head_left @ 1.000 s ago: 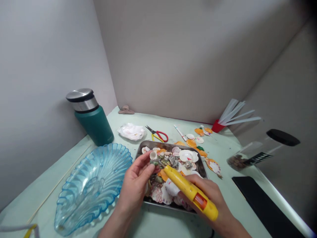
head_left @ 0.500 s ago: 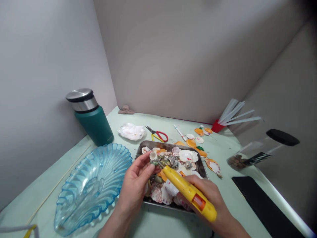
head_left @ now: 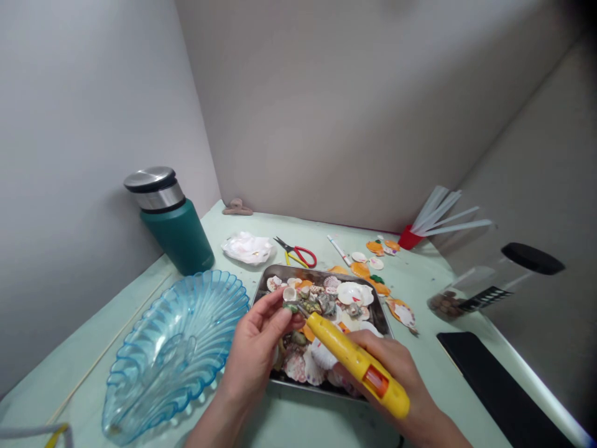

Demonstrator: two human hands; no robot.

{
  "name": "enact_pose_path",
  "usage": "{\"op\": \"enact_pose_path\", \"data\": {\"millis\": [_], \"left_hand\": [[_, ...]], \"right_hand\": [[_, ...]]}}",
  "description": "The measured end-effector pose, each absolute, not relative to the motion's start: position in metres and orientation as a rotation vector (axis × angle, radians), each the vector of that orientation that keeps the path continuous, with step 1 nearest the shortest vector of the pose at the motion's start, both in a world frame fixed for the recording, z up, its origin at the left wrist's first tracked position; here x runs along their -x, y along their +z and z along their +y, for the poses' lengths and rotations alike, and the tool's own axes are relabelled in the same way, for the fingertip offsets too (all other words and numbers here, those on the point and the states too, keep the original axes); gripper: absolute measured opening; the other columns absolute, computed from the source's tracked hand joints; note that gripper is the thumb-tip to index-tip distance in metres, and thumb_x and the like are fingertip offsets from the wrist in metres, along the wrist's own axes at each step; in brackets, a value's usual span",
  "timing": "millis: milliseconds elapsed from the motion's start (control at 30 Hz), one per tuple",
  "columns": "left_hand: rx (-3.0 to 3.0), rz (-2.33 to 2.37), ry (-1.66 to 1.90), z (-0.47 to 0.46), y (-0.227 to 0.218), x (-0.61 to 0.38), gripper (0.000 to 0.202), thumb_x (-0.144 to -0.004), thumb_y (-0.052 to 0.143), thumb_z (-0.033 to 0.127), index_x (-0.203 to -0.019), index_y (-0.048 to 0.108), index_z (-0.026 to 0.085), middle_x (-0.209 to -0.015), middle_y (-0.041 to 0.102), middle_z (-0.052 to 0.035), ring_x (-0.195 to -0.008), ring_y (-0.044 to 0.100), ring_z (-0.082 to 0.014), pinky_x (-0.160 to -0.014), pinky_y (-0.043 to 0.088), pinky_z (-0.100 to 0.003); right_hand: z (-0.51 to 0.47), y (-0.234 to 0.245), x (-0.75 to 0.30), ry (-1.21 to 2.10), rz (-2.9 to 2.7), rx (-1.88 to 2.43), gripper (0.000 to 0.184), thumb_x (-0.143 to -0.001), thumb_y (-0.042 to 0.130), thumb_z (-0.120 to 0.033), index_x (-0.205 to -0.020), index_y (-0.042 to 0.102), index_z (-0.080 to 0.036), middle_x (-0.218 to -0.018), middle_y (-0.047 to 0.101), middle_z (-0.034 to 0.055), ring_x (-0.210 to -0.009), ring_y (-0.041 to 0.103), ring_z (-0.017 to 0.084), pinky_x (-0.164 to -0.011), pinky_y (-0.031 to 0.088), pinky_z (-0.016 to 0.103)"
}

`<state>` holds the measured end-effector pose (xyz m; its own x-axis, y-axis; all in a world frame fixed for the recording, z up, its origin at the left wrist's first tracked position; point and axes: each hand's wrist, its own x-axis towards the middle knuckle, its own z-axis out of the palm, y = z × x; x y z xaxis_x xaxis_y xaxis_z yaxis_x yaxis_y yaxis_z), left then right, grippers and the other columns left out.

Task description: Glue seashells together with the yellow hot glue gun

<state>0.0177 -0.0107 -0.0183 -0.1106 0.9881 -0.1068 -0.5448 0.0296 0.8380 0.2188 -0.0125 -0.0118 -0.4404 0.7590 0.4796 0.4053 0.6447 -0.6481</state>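
My right hand (head_left: 392,364) is wrapped round a yellow hot glue gun (head_left: 352,358), its metal nozzle pointing up and left. In the fingertips of my left hand (head_left: 261,336) is a small green shell (head_left: 290,307), pinched close to the nozzle tip; whether the two touch I cannot tell. A small whitish shell (head_left: 290,294) shows just above the green one, perhaps joined to it. Both hands are over a metal tray (head_left: 383,316) heaped with seashells, among them white scallop shells (head_left: 313,367) and dark snail shells (head_left: 329,303). My right hand hides part of the tray.
Left of the tray lies a blue shell-shaped glass dish (head_left: 186,336), with a green bottle (head_left: 180,239) behind it. Scissors (head_left: 301,254), a marker (head_left: 338,250) and orange shell pieces (head_left: 360,270) lie beyond the tray. To the right are a red cup (head_left: 409,238) of glue sticks and a jar (head_left: 480,292).
Almost nothing differs. The glue gun and the small shells in my left fingertips have shifted very slightly; the nozzle remains beside the green shell.
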Motion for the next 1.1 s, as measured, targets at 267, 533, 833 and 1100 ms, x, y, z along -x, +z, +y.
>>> {"op": "enact_pose_path", "data": {"millis": [267, 533, 833, 1100], "left_hand": [[-0.644, 0.914, 1.473, -0.0107, -0.0176, -0.0174, 0.034, -0.074, 0.072, 0.021, -0.107, 0.065, 0.017, -0.1, 0.072, -0.0062, -0.071, 0.068, -0.0129, -0.072, 0.054, -0.024], [-0.645, 0.931, 1.462, -0.0109, -0.0166, -0.0177, 0.036, -0.072, 0.073, 0.024, -0.106, 0.066, 0.016, -0.1, 0.072, -0.0081, -0.074, 0.068, -0.015, -0.073, 0.054, -0.025], [-0.664, 0.906, 1.456, -0.0112, -0.019, -0.0164, 0.033, -0.075, 0.071, 0.021, -0.108, 0.065, 0.015, -0.101, 0.071, -0.0076, -0.073, 0.067, -0.013, -0.072, 0.054, -0.023], [-0.655, 0.918, 1.44, -0.0108, -0.0181, -0.0183, 0.036, -0.072, 0.073, 0.023, -0.106, 0.066, 0.015, -0.098, 0.072, -0.0084, -0.073, 0.067, -0.0143, -0.072, 0.054, -0.025]], "right_hand": [[-0.0119, -0.0125, -0.2176, 0.547, -2.084, 0.914, 0.009, -0.081, 0.063, -0.026, -0.087, 0.06, -0.02, -0.068, 0.067, -0.002, -0.052, 0.059, 0.012, -0.051, 0.044, 0.021], [-0.0139, -0.0104, -0.2177, 0.557, -2.085, 0.91, 0.009, -0.08, 0.063, -0.024, -0.087, 0.059, -0.02, -0.068, 0.067, -0.0018, -0.052, 0.058, 0.013, -0.051, 0.044, 0.022], [-0.0134, -0.0109, -0.217, 0.602, -2.062, 0.902, 0.01, -0.078, 0.066, -0.02, -0.086, 0.059, -0.021, -0.07, 0.067, -0.0033, -0.054, 0.059, 0.011, -0.053, 0.044, 0.02], [-0.0145, -0.0124, -0.2181, 0.554, -2.078, 0.888, 0.012, -0.08, 0.065, -0.027, -0.089, 0.06, -0.021, -0.066, 0.066, -0.0029, -0.051, 0.058, 0.013, -0.05, 0.044, 0.022]]}}
